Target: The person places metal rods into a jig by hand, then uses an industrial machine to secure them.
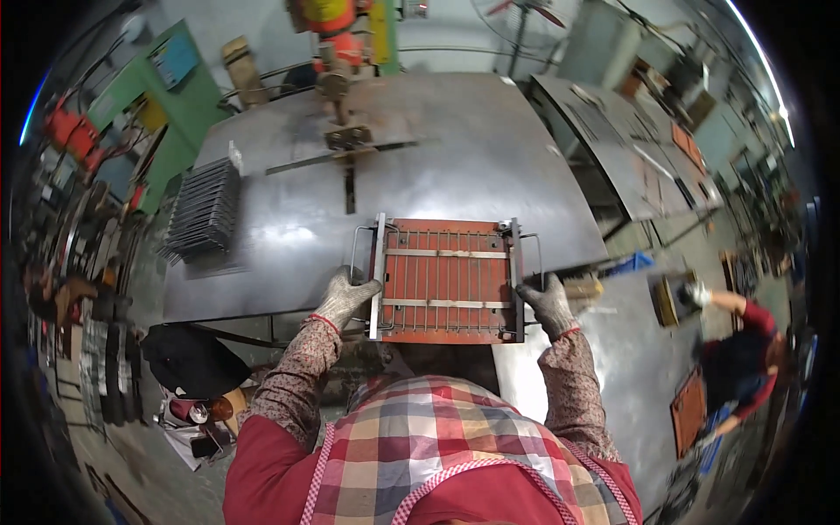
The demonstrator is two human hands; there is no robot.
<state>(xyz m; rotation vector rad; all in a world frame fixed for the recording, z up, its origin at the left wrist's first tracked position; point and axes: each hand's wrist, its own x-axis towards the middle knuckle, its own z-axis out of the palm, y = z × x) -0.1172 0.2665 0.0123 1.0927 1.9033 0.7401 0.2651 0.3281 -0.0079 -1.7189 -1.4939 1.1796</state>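
Observation:
A rectangular jig with a red-brown board (429,273) lies level in front of me at the near edge of the steel table. Thin metal rods run lengthwise over the board, with two flat metal strips (448,254) laid across them. Steel bars edge its left and right sides, and a bent wire handle-like loop (539,254) sticks out on each side. In a grey work glove, my left hand (344,297) grips the left bar, thumb on top. My right hand (549,306), gloved too, grips the right side. The undersides of both hands' fingers are hidden.
A spot-welder-like machine head (348,137) comes down over the table (490,131) beyond the jig. Stacked wire racks (206,210) stand on the left. A side table (604,149) bears tools and rods. At right, a co-worker (744,359) is beside another red-brown board (689,411).

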